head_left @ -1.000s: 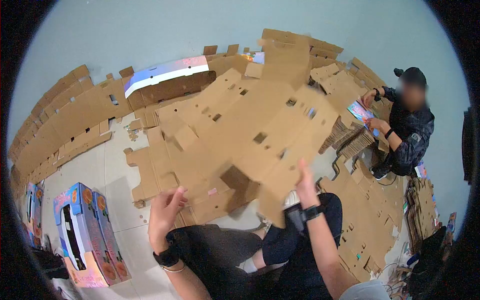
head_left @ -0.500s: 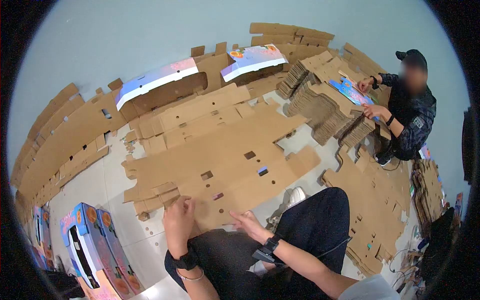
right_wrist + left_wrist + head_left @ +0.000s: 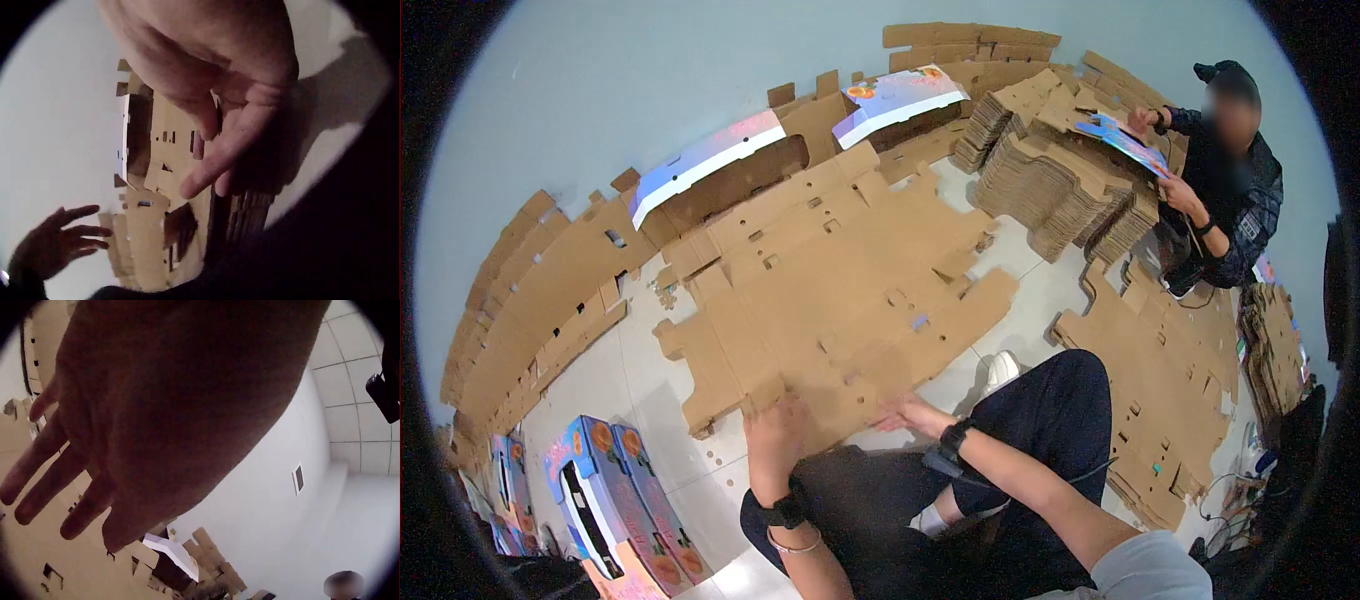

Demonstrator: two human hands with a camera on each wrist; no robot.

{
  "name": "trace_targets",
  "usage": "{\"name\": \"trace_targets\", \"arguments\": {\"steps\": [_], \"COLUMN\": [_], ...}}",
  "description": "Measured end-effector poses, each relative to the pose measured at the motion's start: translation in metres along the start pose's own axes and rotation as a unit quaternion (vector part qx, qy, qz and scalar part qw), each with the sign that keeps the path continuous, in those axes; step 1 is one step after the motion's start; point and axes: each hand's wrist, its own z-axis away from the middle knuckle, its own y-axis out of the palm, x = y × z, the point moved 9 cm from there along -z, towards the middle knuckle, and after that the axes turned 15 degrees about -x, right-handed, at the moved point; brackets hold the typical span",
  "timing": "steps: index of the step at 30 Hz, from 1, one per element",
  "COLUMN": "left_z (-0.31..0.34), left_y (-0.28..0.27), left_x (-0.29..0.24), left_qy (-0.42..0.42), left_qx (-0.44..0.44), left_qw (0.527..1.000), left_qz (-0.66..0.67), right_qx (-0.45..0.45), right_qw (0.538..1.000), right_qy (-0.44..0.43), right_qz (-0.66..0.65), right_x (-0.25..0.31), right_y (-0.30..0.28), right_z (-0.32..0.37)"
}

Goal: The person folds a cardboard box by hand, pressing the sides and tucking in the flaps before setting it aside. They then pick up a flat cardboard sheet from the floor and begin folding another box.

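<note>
A large flat cut-out cardboard sheet (image 3: 850, 260), brown side up with slots and holes, lies in front of my crossed legs. My left hand (image 3: 775, 435) is over its near left corner, slightly blurred; the left wrist view shows the fingers (image 3: 50, 481) straight and spread above the cardboard. At the near edge, my right hand (image 3: 913, 415) has its fingertips right at the board. In the right wrist view its index finger (image 3: 215, 159) reaches straight across the cardboard's edge, with the thumb apart from it.
Folded printed boxes (image 3: 620, 500) stand at the left. Cardboard pieces (image 3: 540, 280) line the wall. At the right, a seated person (image 3: 1225, 190) handles a blue printed board (image 3: 1125, 140) over a tall cardboard stack (image 3: 1050, 190). More flat sheets (image 3: 1150, 380) lie right of my knee.
The big sheet, blurred and raised a second ago, now lies flat. My right hand came down and left to its near edge. The other person's printed board has been lifted and tilted.
</note>
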Motion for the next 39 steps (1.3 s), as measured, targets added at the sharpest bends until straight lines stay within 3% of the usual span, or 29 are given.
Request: {"name": "trace_targets", "arguments": {"steps": [2,5,10,12,14,16,17,18,19,20,21,23,24,25,27,28,29,31,32,33,35,37,38,39], "left_z": [-0.002,-0.001,0.003,0.002,0.003,0.004,0.004,0.005,0.004,0.003,0.002,0.001,0.000,0.002,0.000,-0.003,-0.007,-0.013,-0.008,-0.004,0.023,0.072,0.109,0.151], "left_y": [0.006,0.012,0.019,0.018,0.019,0.020,0.020,0.018,0.018,0.020,0.022,0.026,0.026,0.027,0.028,0.021,0.013,-0.025,-0.056,-0.087,-0.151,-0.211,-0.233,-0.235], "left_x": [0.000,-0.007,-0.008,-0.008,-0.006,-0.006,-0.007,-0.009,-0.010,-0.010,-0.010,-0.008,-0.009,-0.011,-0.014,-0.017,-0.013,0.012,0.033,0.064,0.167,0.256,0.288,0.331], "left_qy": [-0.024,-0.012,-0.031,-0.028,-0.029,-0.027,-0.029,-0.033,-0.037,-0.037,-0.047,-0.056,-0.044,-0.035,-0.022,-0.011,-0.013,-0.112,-0.157,-0.201,-0.165,-0.142,-0.129,-0.199], "left_qx": [0.033,0.035,0.081,0.083,0.087,0.080,0.083,0.089,0.094,0.094,0.102,0.112,0.108,0.104,0.090,0.070,0.065,-0.045,-0.083,-0.121,-0.258,-0.339,-0.358,-0.311], "left_qw": [0.999,0.999,0.996,0.996,0.996,0.996,0.996,0.995,0.995,0.995,0.993,0.992,0.993,0.994,0.995,0.996,0.996,0.964,0.957,0.947,0.949,0.905,0.840,0.808], "left_qz": [-0.008,-0.018,0.002,-0.004,-0.010,-0.006,-0.005,-0.013,-0.022,-0.021,-0.020,-0.021,-0.013,-0.005,0.026,0.056,0.052,0.235,0.229,0.221,0.079,-0.216,-0.386,-0.460], "right_qx": [0.047,0.044,0.051,0.101,0.078,0.014,-0.067,-0.148,-0.215,-0.270,-0.270,-0.317,-0.276,-0.274,-0.254,-0.218,-0.216,-0.221,-0.216,-0.224,-0.244,-0.238,-0.229,-0.170], "right_qw": [0.998,0.998,0.993,0.974,0.957,0.927,0.914,0.888,0.764,0.599,0.597,0.473,0.500,0.501,0.557,0.550,0.549,0.368,0.369,0.331,0.258,0.271,0.286,0.290], "right_qy": [0.019,0.022,0.051,0.008,0.024,0.007,-0.065,-0.135,-0.227,-0.309,-0.310,-0.393,-0.329,-0.327,-0.212,-0.161,-0.168,-0.220,-0.223,-0.236,-0.262,-0.257,-0.241,-0.303], "right_qz": [-0.041,-0.033,0.098,0.201,0.279,0.374,0.396,0.413,0.565,0.688,0.689,0.722,0.752,0.753,0.762,0.790,0.790,0.876,0.876,0.886,0.897,0.896,0.899,0.891], "right_x": [-0.015,-0.027,-0.021,-0.013,0.005,0.059,0.092,0.124,0.161,0.190,0.176,0.139,0.130,0.133,0.132,0.125,0.123,0.109,0.095,0.083,0.061,0.056,0.048,0.027], "right_y": [0.014,0.023,0.013,0.002,-0.019,-0.047,-0.063,-0.077,-0.081,-0.078,-0.093,-0.115,-0.114,-0.107,-0.106,-0.105,-0.100,-0.084,-0.080,-0.075,-0.062,-0.024,-0.011,0.009], "right_z": [0.013,0.015,0.001,-0.009,-0.017,-0.005,-0.005,-0.001,0.017,0.035,0.025,0.003,-0.007,-0.006,-0.014,-0.021,-0.019,-0.002,0.004,0.012,0.022,0.042,0.055,0.065]}}
